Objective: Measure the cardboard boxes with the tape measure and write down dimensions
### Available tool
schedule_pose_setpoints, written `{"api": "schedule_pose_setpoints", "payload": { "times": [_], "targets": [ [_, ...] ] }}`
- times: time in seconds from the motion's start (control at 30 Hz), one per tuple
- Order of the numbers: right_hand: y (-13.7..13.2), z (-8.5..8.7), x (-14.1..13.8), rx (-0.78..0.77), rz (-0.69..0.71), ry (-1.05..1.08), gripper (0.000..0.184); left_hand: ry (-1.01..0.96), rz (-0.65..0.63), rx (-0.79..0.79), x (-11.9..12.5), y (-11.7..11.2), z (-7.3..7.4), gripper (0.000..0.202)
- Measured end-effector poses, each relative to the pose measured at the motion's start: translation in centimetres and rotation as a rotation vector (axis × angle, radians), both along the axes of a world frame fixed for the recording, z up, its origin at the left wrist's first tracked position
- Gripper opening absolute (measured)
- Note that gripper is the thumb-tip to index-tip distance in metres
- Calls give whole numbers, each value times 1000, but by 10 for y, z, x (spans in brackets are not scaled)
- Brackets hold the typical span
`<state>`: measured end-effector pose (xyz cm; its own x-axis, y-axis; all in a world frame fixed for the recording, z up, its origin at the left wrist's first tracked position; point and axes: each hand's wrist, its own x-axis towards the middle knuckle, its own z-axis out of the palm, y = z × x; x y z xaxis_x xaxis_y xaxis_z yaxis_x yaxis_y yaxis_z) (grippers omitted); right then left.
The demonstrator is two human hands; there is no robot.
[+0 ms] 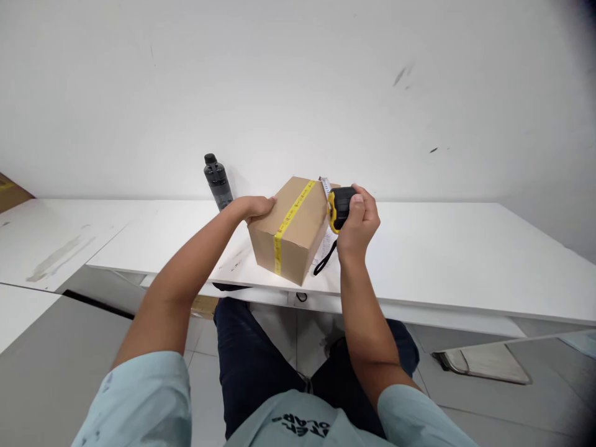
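A brown cardboard box (298,239) sealed with a yellow tape strip stands on the white table (442,248) near its front edge. My left hand (255,206) rests on the box's top left corner, fingers curled over the edge. My right hand (357,218) grips a black and yellow tape measure (339,208) against the box's right upper edge. A short length of its blade (325,184) runs along the top edge toward the back. Its black wrist strap (325,259) hangs down beside the box.
A dark bottle (217,181) stands upright behind the box to the left, near the white wall. A second white table (51,242) adjoins on the left, with a cardboard piece (9,191) at its far edge. My legs are under the table.
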<state>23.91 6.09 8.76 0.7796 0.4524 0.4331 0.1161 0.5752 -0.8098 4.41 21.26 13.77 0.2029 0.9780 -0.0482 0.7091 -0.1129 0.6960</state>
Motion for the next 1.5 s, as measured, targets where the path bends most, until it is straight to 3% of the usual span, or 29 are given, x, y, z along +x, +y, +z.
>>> {"api": "schedule_pose_setpoints", "payload": {
  "times": [0.07,0.1,0.17,0.27,0.37,0.43,0.53,0.63,0.87,1.0,1.13,1.27,1.33,1.5],
  "targets": [
    [-7,0,4,-7,27,-22,45,227,-105,-228,-5,-17,9,41],
    [-11,1,6,-10,46,-29,45,332,-132,-241,-5,-25,14,41],
    [-17,4,11,-18,80,-35,44,429,-141,-50,2,-35,24,39],
    [-28,11,17,-35,114,-30,44,311,-272,252,25,-32,31,51],
    [-39,18,18,-40,122,-41,44,85,-450,283,50,-15,23,48],
    [-46,20,17,-49,127,-67,43,39,-491,251,63,-4,13,50],
    [-54,21,14,-83,133,-103,42,86,-464,222,72,2,2,57],
    [-55,21,10,-115,125,-120,44,184,-428,226,74,-6,3,63],
    [-42,23,9,-161,162,-170,53,757,-308,232,69,-34,36,77],
    [-36,28,12,-170,213,-149,52,911,-259,233,65,-48,46,80],
    [-34,40,9,-178,233,-186,47,927,-177,230,61,-59,47,82],
    [-36,46,2,-184,287,-221,41,923,-208,247,55,-61,48,83],
    [-38,44,0,-187,305,-206,38,885,-270,270,48,-56,46,81],
    [-41,34,-2,-159,309,-93,35,569,-528,352,26,-38,31,78]
  ]
}}
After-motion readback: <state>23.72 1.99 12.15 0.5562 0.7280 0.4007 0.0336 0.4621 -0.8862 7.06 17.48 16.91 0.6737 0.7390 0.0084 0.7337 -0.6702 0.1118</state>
